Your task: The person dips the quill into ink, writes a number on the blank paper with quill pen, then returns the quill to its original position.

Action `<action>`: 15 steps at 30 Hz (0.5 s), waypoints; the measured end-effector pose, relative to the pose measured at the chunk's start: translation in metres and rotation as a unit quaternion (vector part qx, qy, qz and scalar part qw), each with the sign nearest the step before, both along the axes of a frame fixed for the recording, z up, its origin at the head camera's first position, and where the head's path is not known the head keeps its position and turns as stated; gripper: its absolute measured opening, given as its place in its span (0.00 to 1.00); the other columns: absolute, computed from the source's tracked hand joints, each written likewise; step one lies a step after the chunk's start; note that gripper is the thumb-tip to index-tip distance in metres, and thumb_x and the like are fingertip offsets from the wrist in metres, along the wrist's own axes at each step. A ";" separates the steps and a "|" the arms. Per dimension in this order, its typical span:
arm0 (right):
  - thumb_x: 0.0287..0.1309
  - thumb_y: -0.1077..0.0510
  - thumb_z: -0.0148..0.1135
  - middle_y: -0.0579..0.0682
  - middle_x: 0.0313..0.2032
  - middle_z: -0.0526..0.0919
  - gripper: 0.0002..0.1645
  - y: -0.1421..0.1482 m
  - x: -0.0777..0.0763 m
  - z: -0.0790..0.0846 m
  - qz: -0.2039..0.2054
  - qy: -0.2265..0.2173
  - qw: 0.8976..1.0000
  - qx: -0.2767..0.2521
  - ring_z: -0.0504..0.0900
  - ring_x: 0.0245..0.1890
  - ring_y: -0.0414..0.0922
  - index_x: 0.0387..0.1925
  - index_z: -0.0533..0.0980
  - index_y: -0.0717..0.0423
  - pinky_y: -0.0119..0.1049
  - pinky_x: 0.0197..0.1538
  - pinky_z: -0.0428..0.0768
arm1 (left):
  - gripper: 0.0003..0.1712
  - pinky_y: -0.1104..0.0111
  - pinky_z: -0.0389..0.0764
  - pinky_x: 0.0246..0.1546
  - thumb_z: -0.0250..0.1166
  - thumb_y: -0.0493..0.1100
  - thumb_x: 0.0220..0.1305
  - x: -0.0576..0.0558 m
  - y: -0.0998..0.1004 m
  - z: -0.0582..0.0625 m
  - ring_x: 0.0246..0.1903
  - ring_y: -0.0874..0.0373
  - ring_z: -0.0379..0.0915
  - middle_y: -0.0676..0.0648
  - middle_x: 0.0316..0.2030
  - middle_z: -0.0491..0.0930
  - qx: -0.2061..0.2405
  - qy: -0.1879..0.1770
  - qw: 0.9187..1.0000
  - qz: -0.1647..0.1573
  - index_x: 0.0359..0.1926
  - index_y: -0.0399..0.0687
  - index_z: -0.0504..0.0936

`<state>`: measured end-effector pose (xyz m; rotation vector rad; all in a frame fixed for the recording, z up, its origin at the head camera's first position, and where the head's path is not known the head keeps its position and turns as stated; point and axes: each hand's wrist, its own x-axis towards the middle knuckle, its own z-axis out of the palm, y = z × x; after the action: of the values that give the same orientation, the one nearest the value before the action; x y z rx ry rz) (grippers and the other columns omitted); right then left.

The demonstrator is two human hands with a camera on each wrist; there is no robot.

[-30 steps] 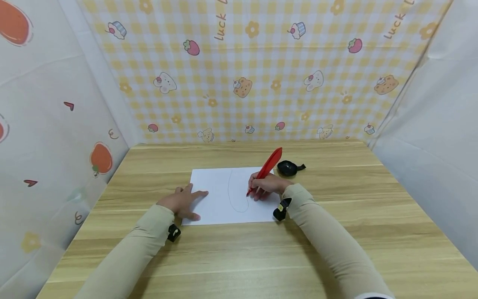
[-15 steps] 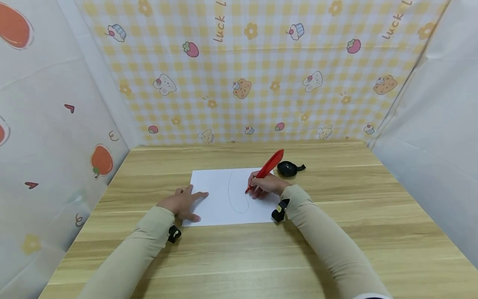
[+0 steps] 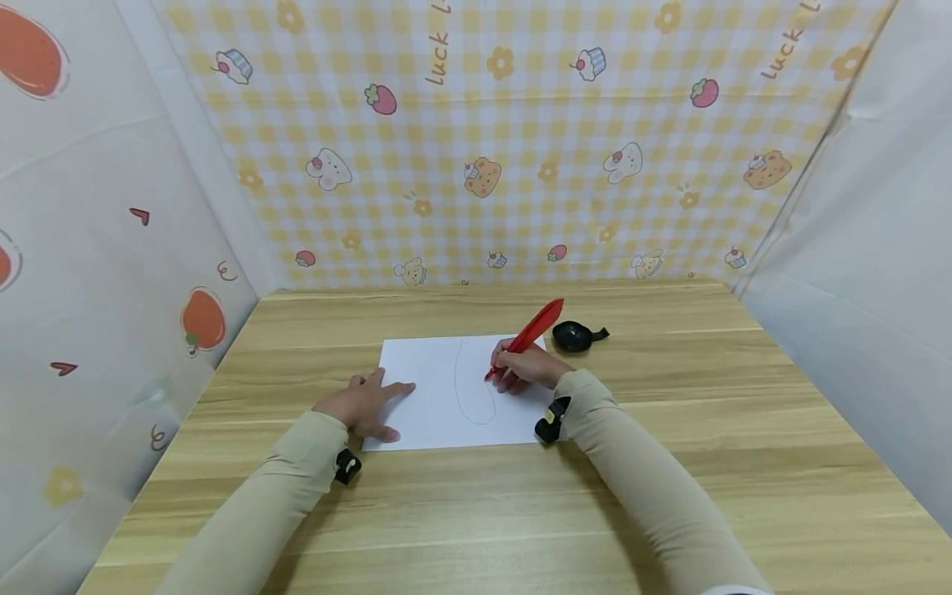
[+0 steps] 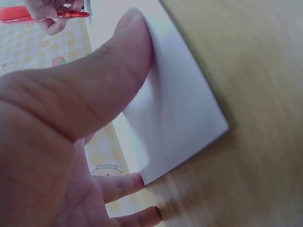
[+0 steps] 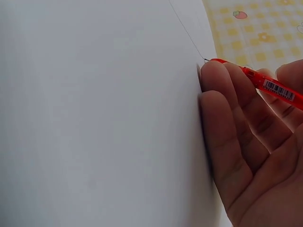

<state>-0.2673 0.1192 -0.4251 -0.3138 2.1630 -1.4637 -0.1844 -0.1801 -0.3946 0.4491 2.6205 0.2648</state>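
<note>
A white sheet of paper (image 3: 431,405) lies on the wooden table, with a thin U-shaped line drawn on it. My right hand (image 3: 524,366) pinches a red pen with a feather-shaped top (image 3: 541,322), its tip at the upper right end of the line. In the right wrist view the pen (image 5: 279,90) bears a barcode label, and its tip meets the line on the paper (image 5: 118,104). My left hand (image 3: 362,405) rests with spread fingers on the sheet's left edge. The left wrist view shows its thumb (image 4: 118,61) on the paper near a corner.
Just beyond the right hand sits a small black rounded object with a short tail (image 3: 573,336). The wooden table (image 3: 461,512) is bounded by a yellow checked cloth (image 3: 446,223) behind and pale cloths at both sides.
The pen tip and my right hand have moved slightly up and left across the paper, and the line's right side has grown longer. My left hand stays in place.
</note>
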 end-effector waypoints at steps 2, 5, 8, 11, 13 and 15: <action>0.64 0.60 0.48 0.54 0.31 0.86 0.09 -0.001 0.000 0.000 -0.003 -0.001 1.000 0.001 0.84 0.26 0.46 0.35 0.75 0.58 0.36 0.27 0.81 | 0.47 0.34 0.68 0.49 0.72 0.55 0.56 0.000 0.000 0.000 0.64 0.24 0.47 0.25 0.71 0.42 0.001 0.000 1.000 0.000 0.73 0.55 0.60; 0.64 0.59 0.48 0.54 0.31 0.85 0.09 -0.003 -0.001 -0.001 -0.007 -0.005 1.000 0.001 0.84 0.25 0.46 0.36 0.75 0.58 0.36 0.27 0.81 | 0.48 0.35 0.68 0.48 0.72 0.55 0.56 -0.001 0.000 -0.001 0.64 0.24 0.47 0.25 0.71 0.42 0.001 0.001 1.000 -0.001 0.73 0.55 0.60; 0.64 0.59 0.49 0.54 0.31 0.85 0.09 -0.005 -0.002 -0.002 -0.011 -0.012 1.000 -0.001 0.84 0.25 0.46 0.37 0.75 0.57 0.37 0.27 0.82 | 0.48 0.35 0.68 0.49 0.72 0.55 0.55 -0.001 -0.001 -0.001 0.64 0.24 0.48 0.25 0.71 0.42 0.001 0.002 1.000 0.001 0.73 0.55 0.60; 0.64 0.59 0.48 0.54 0.30 0.85 0.09 -0.006 -0.003 -0.003 -0.018 -0.018 1.000 -0.006 0.84 0.25 0.45 0.37 0.75 0.57 0.37 0.28 0.82 | 0.48 0.35 0.69 0.49 0.72 0.54 0.55 -0.001 -0.001 -0.002 0.64 0.25 0.48 0.26 0.71 0.42 0.001 0.003 1.000 0.004 0.73 0.56 0.60; 0.65 0.59 0.48 0.54 0.30 0.85 0.09 -0.007 -0.004 -0.004 -0.022 -0.024 0.999 -0.007 0.84 0.24 0.45 0.37 0.75 0.57 0.37 0.27 0.82 | 0.48 0.35 0.69 0.48 0.73 0.54 0.55 0.000 -0.001 -0.002 0.64 0.25 0.48 0.26 0.71 0.43 0.002 0.003 1.000 0.005 0.73 0.56 0.61; 0.65 0.58 0.48 0.54 0.30 0.85 0.09 -0.008 -0.004 -0.004 -0.029 -0.032 0.999 -0.010 0.84 0.24 0.45 0.38 0.75 0.57 0.37 0.28 0.82 | 0.48 0.35 0.69 0.48 0.73 0.54 0.55 0.000 -0.001 -0.002 0.64 0.25 0.48 0.26 0.71 0.43 0.001 0.004 1.000 0.005 0.73 0.55 0.61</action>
<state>-0.2714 0.1114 -0.4293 -0.2093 2.1237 -1.5089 -0.1843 -0.1808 -0.3968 0.4395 2.6303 0.2706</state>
